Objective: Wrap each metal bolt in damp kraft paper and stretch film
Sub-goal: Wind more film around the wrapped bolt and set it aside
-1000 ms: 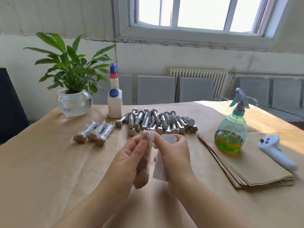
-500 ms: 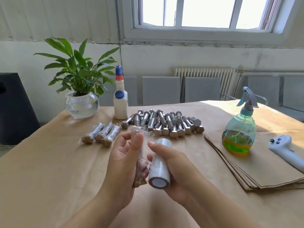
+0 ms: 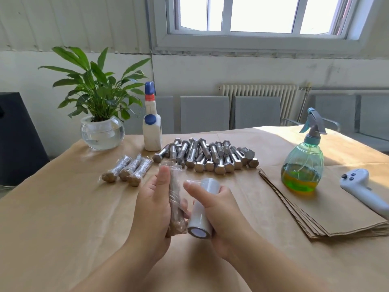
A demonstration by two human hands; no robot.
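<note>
Currently, the left hand (image 3: pixel 154 204) grips the paper-wrapped bolt (image 3: pixel 175 204) upright, fingers curled behind and thumb along its front, so film can pass around it. The right hand (image 3: pixel 219 209) clasps the film roll (image 3: pixel 200 216) just beside it at 3 o'clock, keeping film taut. Three finished bolts (image 3: pixel 128 170) lie at 11 o'clock; bare bolts (image 3: pixel 207 157) at 12, well apart.

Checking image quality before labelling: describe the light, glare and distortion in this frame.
Head view: window blown out white; sunlight patch across the table at far right; wide-angle bending at the edges; stretch film roll and wrapped bolt slightly soft, hands evenly lit.
</note>
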